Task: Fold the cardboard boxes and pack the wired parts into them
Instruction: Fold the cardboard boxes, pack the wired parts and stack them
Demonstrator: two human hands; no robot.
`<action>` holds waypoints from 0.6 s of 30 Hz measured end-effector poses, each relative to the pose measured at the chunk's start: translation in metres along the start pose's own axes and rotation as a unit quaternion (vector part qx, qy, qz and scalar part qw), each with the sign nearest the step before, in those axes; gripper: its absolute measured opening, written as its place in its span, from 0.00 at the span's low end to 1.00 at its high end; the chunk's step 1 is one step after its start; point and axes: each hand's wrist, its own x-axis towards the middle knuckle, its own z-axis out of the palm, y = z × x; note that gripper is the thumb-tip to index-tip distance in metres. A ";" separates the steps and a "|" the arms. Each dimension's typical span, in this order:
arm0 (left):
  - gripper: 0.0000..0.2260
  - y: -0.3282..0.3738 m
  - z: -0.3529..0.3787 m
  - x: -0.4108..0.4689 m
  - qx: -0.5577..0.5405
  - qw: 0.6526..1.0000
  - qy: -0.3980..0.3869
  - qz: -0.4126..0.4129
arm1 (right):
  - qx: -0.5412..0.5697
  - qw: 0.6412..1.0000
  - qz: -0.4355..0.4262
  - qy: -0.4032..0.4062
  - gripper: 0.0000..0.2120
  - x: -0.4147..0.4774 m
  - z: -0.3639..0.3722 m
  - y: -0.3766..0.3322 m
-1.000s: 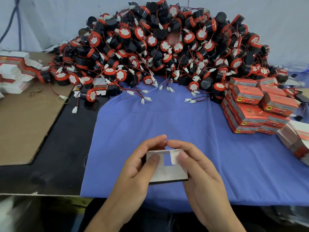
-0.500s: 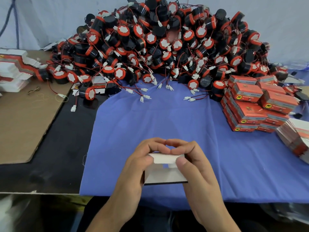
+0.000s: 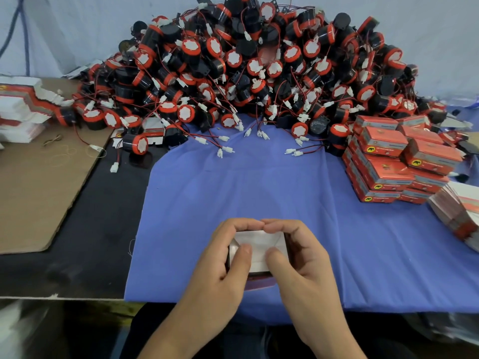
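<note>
Now the end flaps (image 3: 259,238), open a second ago, lie folded in. Our left hand (image 3: 220,257) and right hand (image 3: 305,260) grip the cardboard box (image 3: 256,264), which sits between curled fingers (image 3: 241,224). Wired parts (image 3: 259,73) are heaped well beyond the fingertips; we judge packing comes next.

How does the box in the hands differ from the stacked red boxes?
The held box shows white folded flaps; the stacked boxes show closed red faces. The left hand and right hand grip the held box; the stacked boxes rest on the blue cloth. Both are cardboard boxes.
</note>
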 end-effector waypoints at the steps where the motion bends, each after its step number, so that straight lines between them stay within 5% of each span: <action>1: 0.18 -0.001 0.002 0.001 0.025 1.000 0.011 0.007 | -0.013 1.000 -0.006 0.002 0.21 0.000 0.000 0.001; 4: 0.19 -0.002 0.004 0.003 0.081 0.996 0.034 0.026 | -0.037 0.999 -0.012 0.010 0.25 -0.001 0.000 0.002; 9: 0.17 0.000 0.001 0.000 0.018 1.000 -0.020 0.007 | 0.023 1.000 0.009 0.000 0.15 -0.002 -0.002 0.001; 13: 0.29 0.001 -0.008 -0.001 0.071 0.993 -0.091 0.033 | 0.094 0.995 0.042 -0.017 0.13 -0.002 -0.005 -0.001; 18: 0.29 0.002 -0.006 0.002 0.137 0.987 0.007 0.082 | 0.070 0.991 0.093 0.072 0.22 -0.001 -0.005 -0.002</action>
